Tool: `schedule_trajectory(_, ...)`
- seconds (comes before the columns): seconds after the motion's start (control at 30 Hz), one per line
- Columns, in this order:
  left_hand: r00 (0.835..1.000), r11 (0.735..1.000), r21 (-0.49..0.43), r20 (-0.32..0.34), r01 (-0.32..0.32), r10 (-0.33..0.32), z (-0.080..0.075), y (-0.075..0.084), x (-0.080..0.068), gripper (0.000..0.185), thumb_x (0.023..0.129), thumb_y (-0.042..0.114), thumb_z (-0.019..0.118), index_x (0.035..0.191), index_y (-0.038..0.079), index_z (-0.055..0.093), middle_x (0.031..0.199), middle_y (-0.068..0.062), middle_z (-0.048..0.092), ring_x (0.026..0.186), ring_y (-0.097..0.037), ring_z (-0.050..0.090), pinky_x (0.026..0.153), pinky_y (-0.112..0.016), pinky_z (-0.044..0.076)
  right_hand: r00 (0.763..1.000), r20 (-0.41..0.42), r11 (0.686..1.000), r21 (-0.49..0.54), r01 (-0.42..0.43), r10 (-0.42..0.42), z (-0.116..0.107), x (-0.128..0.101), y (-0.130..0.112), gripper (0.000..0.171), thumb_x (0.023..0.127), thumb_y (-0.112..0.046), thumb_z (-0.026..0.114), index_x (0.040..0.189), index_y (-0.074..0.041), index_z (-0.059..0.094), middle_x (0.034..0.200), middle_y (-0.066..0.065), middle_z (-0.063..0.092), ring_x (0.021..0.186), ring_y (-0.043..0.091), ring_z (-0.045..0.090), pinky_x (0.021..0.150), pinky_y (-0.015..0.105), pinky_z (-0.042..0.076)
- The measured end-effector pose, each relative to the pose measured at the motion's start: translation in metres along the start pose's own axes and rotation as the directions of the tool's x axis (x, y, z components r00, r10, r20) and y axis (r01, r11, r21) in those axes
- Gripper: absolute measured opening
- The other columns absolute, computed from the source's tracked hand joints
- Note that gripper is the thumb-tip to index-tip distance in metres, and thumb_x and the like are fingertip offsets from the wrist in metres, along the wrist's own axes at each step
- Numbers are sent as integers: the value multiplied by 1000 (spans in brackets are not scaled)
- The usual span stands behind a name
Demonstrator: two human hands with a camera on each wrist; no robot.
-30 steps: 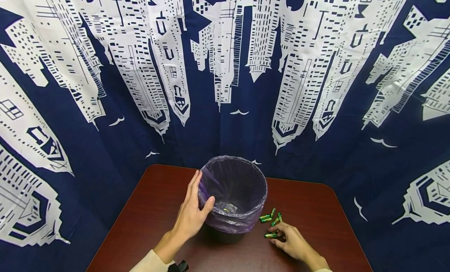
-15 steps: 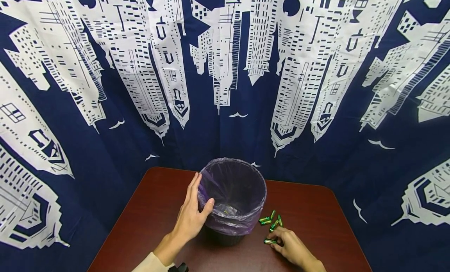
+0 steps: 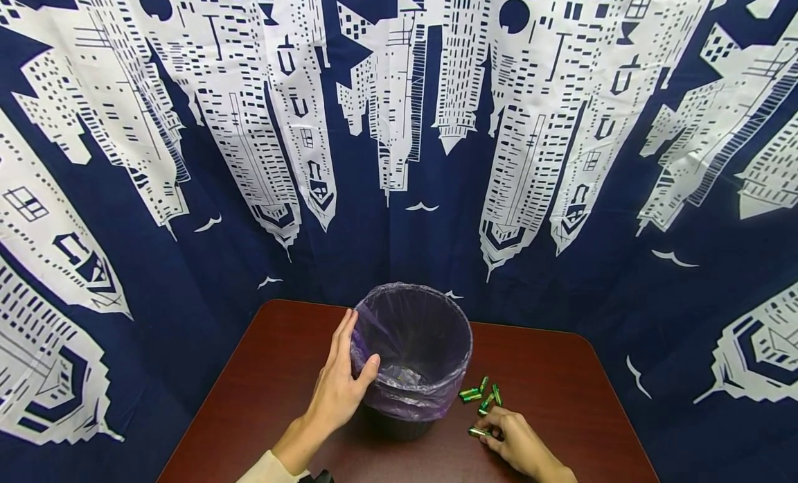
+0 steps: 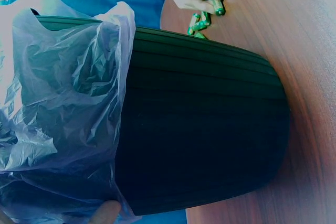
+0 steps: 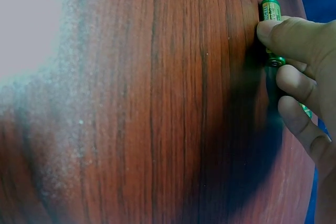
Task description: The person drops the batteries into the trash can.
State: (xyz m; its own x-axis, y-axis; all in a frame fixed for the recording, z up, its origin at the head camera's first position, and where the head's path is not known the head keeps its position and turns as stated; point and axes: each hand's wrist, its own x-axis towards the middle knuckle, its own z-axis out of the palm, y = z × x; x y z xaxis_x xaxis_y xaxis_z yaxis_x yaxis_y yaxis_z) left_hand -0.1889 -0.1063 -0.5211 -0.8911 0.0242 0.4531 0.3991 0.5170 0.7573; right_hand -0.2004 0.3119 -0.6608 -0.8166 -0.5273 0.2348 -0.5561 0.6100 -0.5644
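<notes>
A dark ribbed trash bin (image 4: pixel 205 114) stands on the table, with a translucent purple bag (image 3: pixel 411 405) folded over its rim. My left hand (image 3: pixel 337 386) rests against the bin's left side, fingers straight along the bag and thumb at the near rim. To the right of the bin, my right hand (image 3: pixel 524 441) pinches a small green battery (image 5: pixel 271 9) between thumb and fingers, low over the table. Just beyond that hand lie several more green batteries (image 3: pixel 471 394) in a loose group. The bin's mouth faces up, and crumpled bag film shines at the bottom.
The reddish-brown wooden table (image 3: pixel 280 358) has rounded far corners. Behind it hangs a navy curtain (image 3: pixel 386 247) printed with white upside-down buildings. Bright glare covers part of the tabletop in the right wrist view.
My right hand has closed its fingers on the nearest battery and drawn it slightly toward me. The left hand stays on the bin. The head view has tilted up a little.
</notes>
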Motion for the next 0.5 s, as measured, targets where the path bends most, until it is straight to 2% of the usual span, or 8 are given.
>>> schedule_trajectory(0.1, 1000, 1000, 1, 0, 0, 0, 0, 0, 0, 93, 109, 45, 72, 186, 19, 27, 196, -4, 25, 174, -45, 43, 126, -79, 49, 1000, -15, 1000, 8, -5, 5, 1, 0, 0, 16, 99, -6, 91, 111, -16, 87, 110, -9, 78, 90, -11, 60, 72, 22, 60)
schedule_trajectory(0.3, 1000, 1000, 2, 1, -3, 3, 0, 1, 0, 93, 110, 46, 72, 187, 20, 27, 196, -4, 25, 173, -45, 45, 123, -79, 51, 994, -98, 999, -8, 44, -44, 3, 0, 0, 17, 96, -5, 94, 109, -15, 88, 102, -9, 78, 86, -10, 60, 67, 21, 57)
schedule_trajectory(0.5, 1000, 1000, 1, -3, -6, 6, 0, 0, 0, 92, 110, 45, 72, 186, 20, 28, 196, -3, 25, 172, -45, 47, 121, -79, 53, 991, -135, 999, 22, 24, -21, 4, 0, 0, 19, 95, -1, 93, 108, -13, 87, 101, -7, 78, 84, -11, 59, 65, 20, 56)
